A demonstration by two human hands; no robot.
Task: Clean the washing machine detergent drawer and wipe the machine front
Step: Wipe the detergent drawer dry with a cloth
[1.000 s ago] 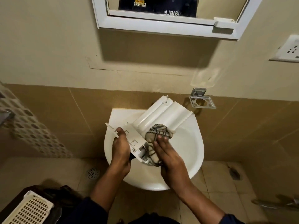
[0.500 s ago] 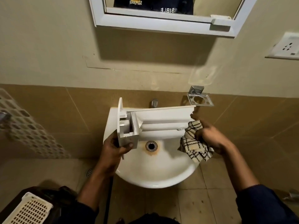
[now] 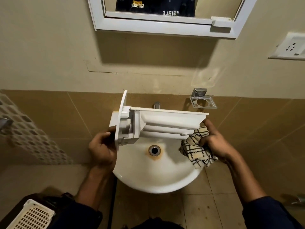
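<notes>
The white detergent drawer (image 3: 165,124) is held level across the back of a white wash basin (image 3: 155,177), its front panel on the left and standing upright. My left hand (image 3: 102,147) grips that front panel from below. My right hand (image 3: 214,142) is at the drawer's right end, thumb touching its rear edge, and it clutches a cream cloth with black checks (image 3: 194,151) that hangs just under the drawer's end.
The basin drain (image 3: 154,150) has a rusty ring. A tap (image 3: 156,105) sits behind the drawer, a metal holder (image 3: 202,101) on the tiled wall to the right. A mirror cabinet (image 3: 165,15) hangs above. A cream slatted basket (image 3: 31,215) stands at the lower left.
The drawer has turned from a diagonal tilt to lying level across the basin. My right hand and the cloth went from the drawer's middle to its right end. The drain came into view.
</notes>
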